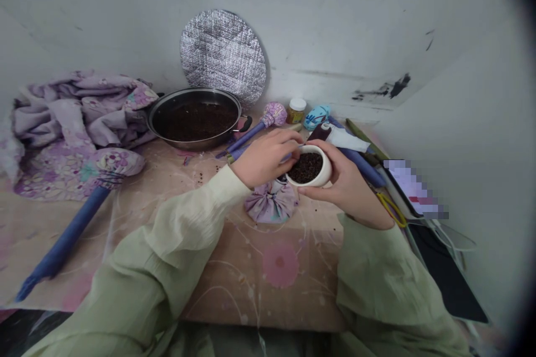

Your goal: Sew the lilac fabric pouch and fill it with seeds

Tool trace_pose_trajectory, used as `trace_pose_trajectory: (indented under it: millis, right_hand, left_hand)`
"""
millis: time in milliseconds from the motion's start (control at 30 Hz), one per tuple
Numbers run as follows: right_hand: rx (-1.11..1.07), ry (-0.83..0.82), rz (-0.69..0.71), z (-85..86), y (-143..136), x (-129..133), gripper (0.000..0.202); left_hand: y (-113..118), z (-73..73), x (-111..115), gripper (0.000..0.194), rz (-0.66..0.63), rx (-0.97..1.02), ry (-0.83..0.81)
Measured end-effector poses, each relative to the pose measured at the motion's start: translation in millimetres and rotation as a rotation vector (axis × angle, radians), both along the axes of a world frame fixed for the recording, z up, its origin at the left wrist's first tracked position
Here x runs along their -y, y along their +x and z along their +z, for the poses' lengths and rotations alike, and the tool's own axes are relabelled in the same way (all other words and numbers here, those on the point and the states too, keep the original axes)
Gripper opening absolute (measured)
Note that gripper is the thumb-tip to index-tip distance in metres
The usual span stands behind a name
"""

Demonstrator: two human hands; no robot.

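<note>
A small white cup [325,172] filled with dark brown grains [307,168] is tilted toward me and to the left. My right hand [349,181] is wrapped round its right side, thumb below and fingers behind. At the cup's left rim is my left hand [268,157], its fingers curled together; what they hold, if anything, is hidden. Just under the cup lies a gathered lilac floral cloth pouch [271,205], its mouth partly covered by my left fingers and the cup. A bit of dark stuff shows at that mouth.
A wide black pan [196,145] holding dark grains stands behind, near a silver foil disc [221,56] against the wall. Lilac cloth [75,122] and a blue-handled cloth mallet [79,234] lie left. A lidded jar [296,111], blue-patterned bundle [317,117] and phone [412,189] are beyond or right.
</note>
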State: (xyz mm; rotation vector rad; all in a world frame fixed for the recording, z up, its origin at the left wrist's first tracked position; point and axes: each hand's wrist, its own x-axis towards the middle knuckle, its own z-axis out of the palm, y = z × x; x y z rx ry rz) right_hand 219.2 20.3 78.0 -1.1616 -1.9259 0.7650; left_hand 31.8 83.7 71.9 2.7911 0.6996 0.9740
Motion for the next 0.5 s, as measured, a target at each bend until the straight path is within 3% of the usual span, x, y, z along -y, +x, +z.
trace_pose_trajectory:
  millis: [300,500]
  right_hand:
    - [0.003,0.025,0.005,-0.5,0,0,0.066]
    - [0.024,0.044,-0.011,-0.5,-1,0,0.066]
  left_hand:
    - [-2,1.6,5,0.007,0.024,0.003,-0.042]
    - [-23,12.3,13,0.01,0.115,0.031,-0.109]
